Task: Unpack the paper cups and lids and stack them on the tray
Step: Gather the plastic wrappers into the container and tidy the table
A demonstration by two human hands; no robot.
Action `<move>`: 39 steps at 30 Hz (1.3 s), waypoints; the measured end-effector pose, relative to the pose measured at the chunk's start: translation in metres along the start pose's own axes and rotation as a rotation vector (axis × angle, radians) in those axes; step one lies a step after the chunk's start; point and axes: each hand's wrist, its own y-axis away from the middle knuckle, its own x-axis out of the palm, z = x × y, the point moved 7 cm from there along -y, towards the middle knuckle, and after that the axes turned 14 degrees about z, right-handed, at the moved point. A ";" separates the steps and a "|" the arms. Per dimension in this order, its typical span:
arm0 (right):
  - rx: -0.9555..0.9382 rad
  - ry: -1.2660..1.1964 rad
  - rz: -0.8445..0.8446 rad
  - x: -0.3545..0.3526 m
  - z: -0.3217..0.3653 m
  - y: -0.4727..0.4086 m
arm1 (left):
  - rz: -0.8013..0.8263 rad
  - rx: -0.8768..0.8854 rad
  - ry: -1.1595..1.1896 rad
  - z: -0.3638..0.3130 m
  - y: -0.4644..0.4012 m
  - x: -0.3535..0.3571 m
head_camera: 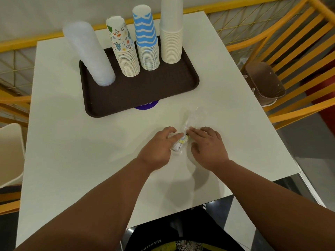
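Both hands meet on a white table [72,151], pinching a crumpled clear wrapper [183,140]: the left hand [157,149] grips its near end, the right hand [208,147] its far end. Beyond them, a brown tray [137,95] holds a lid stack [90,55] and three upside-down cup stacks [146,44].

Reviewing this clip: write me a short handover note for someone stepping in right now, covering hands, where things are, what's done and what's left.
Left hand and right hand: both hold a crumpled clear plastic wrapper on the white table, in front of the tray.
On the tray, upright: lid stack, patterned cups, blue zigzag cups, plain white cups.
Done: four stacks on the tray.
Left: clear away the wrapper; whether it still holds anything can't be told.
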 end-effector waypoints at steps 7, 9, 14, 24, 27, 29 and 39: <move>-0.101 -0.026 0.084 0.008 0.000 0.010 | -0.072 0.281 -0.175 -0.031 -0.007 0.003; -0.109 -0.068 0.060 0.011 -0.002 0.015 | 0.010 0.190 -0.029 -0.028 -0.011 0.004; 0.033 -0.320 -0.056 -0.009 -0.007 0.005 | -0.075 -0.094 0.246 -0.027 -0.027 -0.015; 0.423 -0.427 0.080 -0.011 -0.022 -0.021 | -0.337 -0.438 0.285 -0.022 -0.025 -0.018; 0.460 -0.447 0.092 -0.012 -0.022 -0.020 | -0.337 -0.489 0.144 -0.027 -0.025 -0.014; 0.497 -0.467 0.106 -0.012 -0.022 -0.021 | -0.262 -0.524 0.147 -0.029 -0.031 -0.009; 0.502 -0.759 0.024 -0.011 -0.030 -0.018 | -0.037 -0.557 0.648 -0.022 -0.049 -0.011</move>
